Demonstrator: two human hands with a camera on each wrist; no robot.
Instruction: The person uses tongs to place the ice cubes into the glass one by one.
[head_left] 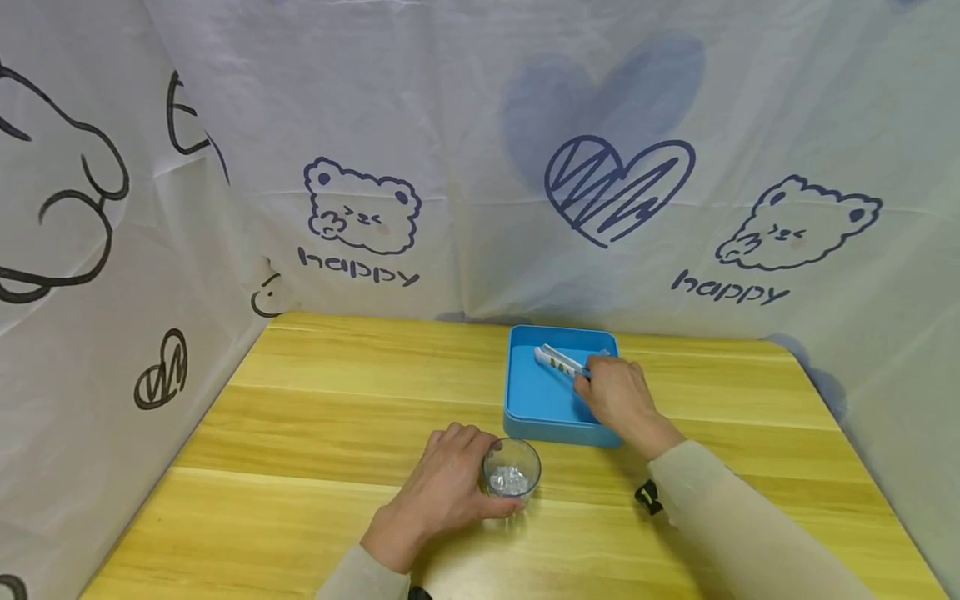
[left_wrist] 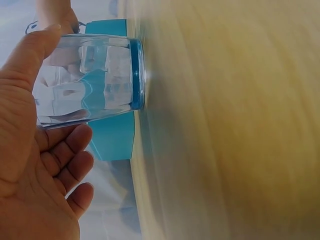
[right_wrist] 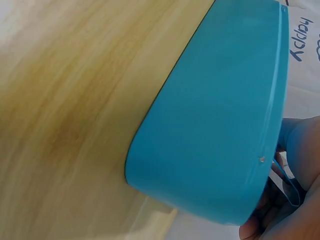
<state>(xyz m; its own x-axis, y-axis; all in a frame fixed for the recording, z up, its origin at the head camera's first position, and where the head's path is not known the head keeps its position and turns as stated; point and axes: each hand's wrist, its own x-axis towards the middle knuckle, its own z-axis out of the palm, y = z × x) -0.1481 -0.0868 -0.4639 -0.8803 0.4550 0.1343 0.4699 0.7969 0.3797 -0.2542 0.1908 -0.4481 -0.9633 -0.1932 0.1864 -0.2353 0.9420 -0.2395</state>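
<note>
My left hand point(head_left: 442, 487) curls its thumb and index finger around a clear drinking glass point(head_left: 512, 467), which stands upright on the table. Several clear, ice-like pieces point(head_left: 508, 480) lie in its bottom. In the left wrist view, the other fingers point(left_wrist: 75, 167) bend loosely beside the glass. My right hand point(head_left: 618, 396) reaches over the right side of a shallow blue box point(head_left: 562, 432) and holds white tongs with green print point(head_left: 558, 361). The tongs slant across the inside of the box. In the right wrist view, the box wall point(right_wrist: 205, 110) hides most of that hand's work.
The box stands near the back of the wood-grain table point(head_left: 360, 375), just beyond the glass. A white cloth point(head_left: 465, 167) with bear and heart drawings hangs behind and on both sides. A small black clip-like piece point(head_left: 648, 497) shows beside the right sleeve point(head_left: 735, 517).
</note>
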